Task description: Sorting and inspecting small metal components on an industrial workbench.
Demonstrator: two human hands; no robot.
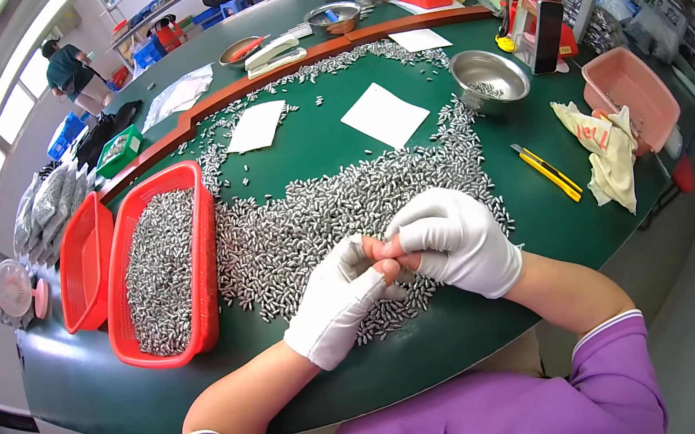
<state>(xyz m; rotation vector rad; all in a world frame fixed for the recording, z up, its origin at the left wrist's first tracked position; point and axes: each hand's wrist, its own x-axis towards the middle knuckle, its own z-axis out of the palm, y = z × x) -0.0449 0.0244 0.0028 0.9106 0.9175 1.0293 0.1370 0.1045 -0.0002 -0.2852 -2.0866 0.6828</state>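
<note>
Silvery metal pieces (pixel 320 212) beneath left grip (pixel 337 298) and right grip (pixel 458 241), fingertips (pixel 389 271) bunched (pinching or not, unclear)

Left hand (pixel 335 306) and right hand (pixel 461 241), white-gloved, are meeting over a heap of silvery pieces (pixel 336 201).
Bare fingers (pixel 389 271) are touching, hiding anything between them; on the green table (pixel 327 388), a red basket (pixel 207 263) is holding similar pieces at left, and a yellow utility knife (pixel 551 174) is lying at right.
</note>
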